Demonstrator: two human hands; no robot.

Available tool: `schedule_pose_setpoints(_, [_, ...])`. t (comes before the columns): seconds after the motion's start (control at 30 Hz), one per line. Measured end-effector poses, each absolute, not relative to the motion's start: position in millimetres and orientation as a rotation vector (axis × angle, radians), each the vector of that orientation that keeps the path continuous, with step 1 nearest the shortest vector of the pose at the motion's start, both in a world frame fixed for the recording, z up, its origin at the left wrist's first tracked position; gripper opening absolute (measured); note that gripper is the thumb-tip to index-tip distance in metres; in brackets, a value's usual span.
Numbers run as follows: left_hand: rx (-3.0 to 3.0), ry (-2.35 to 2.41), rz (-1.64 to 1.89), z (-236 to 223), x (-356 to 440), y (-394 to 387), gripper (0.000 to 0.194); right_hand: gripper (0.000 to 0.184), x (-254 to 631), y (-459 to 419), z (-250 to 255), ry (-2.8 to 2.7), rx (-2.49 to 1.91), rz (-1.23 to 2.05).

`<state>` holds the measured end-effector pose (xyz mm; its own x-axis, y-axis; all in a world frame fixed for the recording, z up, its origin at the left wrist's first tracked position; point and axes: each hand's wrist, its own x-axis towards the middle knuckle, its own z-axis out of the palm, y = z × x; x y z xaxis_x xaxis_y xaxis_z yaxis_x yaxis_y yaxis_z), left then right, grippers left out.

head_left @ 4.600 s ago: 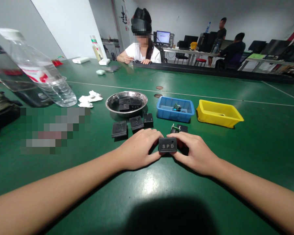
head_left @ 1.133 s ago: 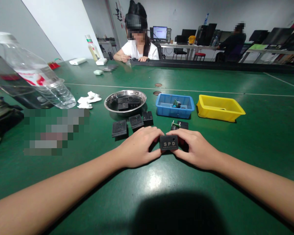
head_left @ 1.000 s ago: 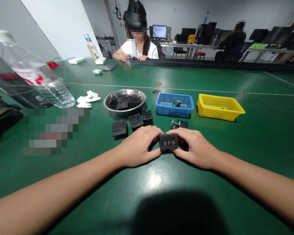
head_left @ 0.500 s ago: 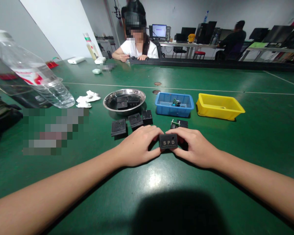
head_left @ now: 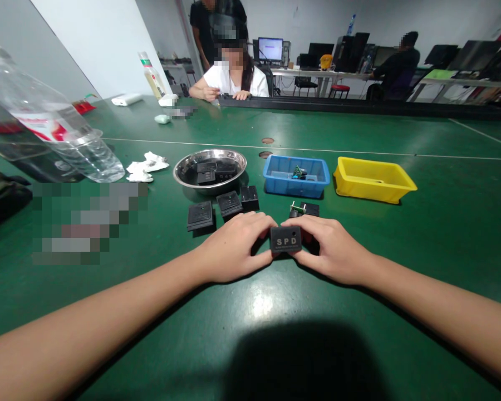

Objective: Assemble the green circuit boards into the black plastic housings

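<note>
A small black plastic box marked "SPD" (head_left: 286,239), with a small round hole in its face, is held between both hands just over the green table (head_left: 250,345). My left hand (head_left: 239,245) pinches its left side between thumb and fingers. On the opposite side, my right hand (head_left: 330,248) grips it the same way. Behind my right hand lie a small green circuit board (head_left: 298,208) and a black case part (head_left: 311,210), both partly hidden. Three black boxes (head_left: 201,216) stand beyond my left hand.
A steel bowl (head_left: 179,179) holds several black boxes. To its right are a blue bin (head_left: 294,187) with small circuit parts and a yellow bin (head_left: 371,189). A large water bottle (head_left: 62,125) and crumpled tissue (head_left: 148,165) are at left. Across the table sits a person (head_left: 234,81).
The view has shifted slightly, so everything sits a little higher in it. Both hands keep their hold on the black box. At the back, a standing person has moved into fuller view.
</note>
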<state>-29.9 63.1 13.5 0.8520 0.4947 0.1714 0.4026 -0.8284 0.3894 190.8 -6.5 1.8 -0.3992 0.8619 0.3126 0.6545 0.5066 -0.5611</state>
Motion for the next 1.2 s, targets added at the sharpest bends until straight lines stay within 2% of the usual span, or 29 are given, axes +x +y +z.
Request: schedule_pose_setpoints(1.2, [2.676, 0.673, 0.364, 11.4, -29.8, 64.3, 0.021, 0.031, 191.3, -6.1, 1.5, -2.184, -1.225, 0.454])
